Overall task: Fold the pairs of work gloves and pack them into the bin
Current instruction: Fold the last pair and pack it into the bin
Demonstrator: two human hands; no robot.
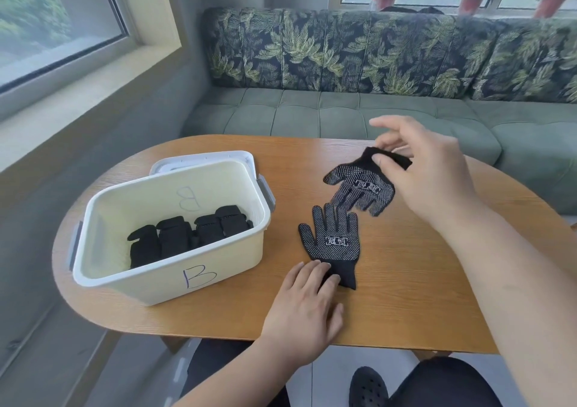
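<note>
Two black work gloves with white grip dots lie on the wooden table [406, 297]. The near glove [332, 239] lies flat, fingers pointing away from me; my left hand [307, 306] presses its cuff with straight fingers. The far glove [362, 188] is tilted, fingers pointing toward me and touching the near glove's fingertips; my right hand [427, 169] pinches its cuff and lifts that end slightly. The white bin [175, 269], marked "B", stands at the left and holds several folded black glove bundles [187, 235].
The bin's lid [203, 160] stands behind the bin. A green sofa [343, 110] with leaf-patterned cushions runs behind the table. A window ledge [78, 94] lies to the left. My knees and a black shoe [368, 388] show below the table edge.
</note>
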